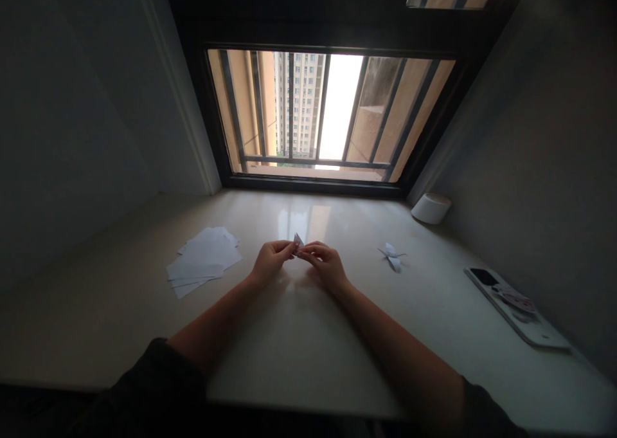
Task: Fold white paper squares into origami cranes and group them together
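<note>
Between my two hands is a small piece of folded paper (298, 239), its pointed tips sticking up above the fingers. My left hand (271, 258) pinches it from the left, and my right hand (326, 262) pinches it from the right. The fingers hide its lower part. On the right lies a folded paper crane (392, 256) with thin pointed ends and a broad wing. A loose stack of white paper sheets (205, 258) is spread to the left of my hands.
A white rounded object (431, 208) stands by the right wall. Nearer along that side lies a phone (518, 309) in a light case. The pale glossy sill (270, 361) ends at a front edge close to me. A dark-framed window (308, 184) with bars closes off the back.
</note>
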A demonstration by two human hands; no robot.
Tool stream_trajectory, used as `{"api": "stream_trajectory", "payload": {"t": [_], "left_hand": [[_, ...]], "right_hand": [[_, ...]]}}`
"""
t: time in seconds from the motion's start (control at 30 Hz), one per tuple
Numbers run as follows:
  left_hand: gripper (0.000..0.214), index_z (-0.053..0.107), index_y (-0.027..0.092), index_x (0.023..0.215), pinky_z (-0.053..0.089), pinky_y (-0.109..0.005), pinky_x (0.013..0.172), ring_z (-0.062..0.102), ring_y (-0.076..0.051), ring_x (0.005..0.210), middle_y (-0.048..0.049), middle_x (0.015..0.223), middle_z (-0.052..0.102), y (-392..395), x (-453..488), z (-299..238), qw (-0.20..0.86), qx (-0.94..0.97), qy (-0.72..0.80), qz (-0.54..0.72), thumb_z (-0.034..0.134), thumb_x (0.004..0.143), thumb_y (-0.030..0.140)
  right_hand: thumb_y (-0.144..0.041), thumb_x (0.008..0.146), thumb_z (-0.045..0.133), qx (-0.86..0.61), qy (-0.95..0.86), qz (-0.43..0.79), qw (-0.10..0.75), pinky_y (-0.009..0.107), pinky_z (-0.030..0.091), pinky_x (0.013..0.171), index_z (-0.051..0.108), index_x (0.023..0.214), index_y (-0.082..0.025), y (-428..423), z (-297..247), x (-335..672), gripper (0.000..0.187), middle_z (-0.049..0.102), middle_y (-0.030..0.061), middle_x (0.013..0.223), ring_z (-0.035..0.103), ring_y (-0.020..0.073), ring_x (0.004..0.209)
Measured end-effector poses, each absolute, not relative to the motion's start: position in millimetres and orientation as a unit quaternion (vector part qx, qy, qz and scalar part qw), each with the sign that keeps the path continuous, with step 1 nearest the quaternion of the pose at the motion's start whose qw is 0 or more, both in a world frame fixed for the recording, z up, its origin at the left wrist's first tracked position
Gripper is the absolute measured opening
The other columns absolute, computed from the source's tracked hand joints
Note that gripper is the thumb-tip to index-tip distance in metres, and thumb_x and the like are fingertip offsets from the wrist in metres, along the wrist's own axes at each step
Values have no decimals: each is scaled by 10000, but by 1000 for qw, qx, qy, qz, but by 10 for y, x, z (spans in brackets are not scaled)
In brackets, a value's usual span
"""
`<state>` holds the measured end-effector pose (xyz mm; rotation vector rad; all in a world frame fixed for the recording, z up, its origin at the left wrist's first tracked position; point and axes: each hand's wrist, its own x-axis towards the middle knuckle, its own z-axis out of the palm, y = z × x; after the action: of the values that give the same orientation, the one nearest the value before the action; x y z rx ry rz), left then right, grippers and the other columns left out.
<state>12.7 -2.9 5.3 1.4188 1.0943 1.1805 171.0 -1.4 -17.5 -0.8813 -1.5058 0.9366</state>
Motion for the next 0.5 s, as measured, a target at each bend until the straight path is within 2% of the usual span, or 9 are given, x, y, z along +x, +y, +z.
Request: {"api": "stream_trajectory", "payload": {"t": [0.23,0.5], "left_hand": [[361,724,146,778,443,-285,634,576,-163,645,-58,688,680,-38,162,58,472,574,453,493,641,695,487],[345,714,147,788,443,-287,652,593,-175,691,-69,741,689,-67,196,72,466,587,447,488,608,734,470]], "right_hand": [[-420,675,706,-403,-559,447,571,317,509,656,709,824,-212,-52,-135,1681,256,706,32,775,629,181,689],[-365,591,778,-383,-483,490,617,317,508,676,696,761,-192,-64,-124,1661,256,705,26,713,647,181,683]]}}
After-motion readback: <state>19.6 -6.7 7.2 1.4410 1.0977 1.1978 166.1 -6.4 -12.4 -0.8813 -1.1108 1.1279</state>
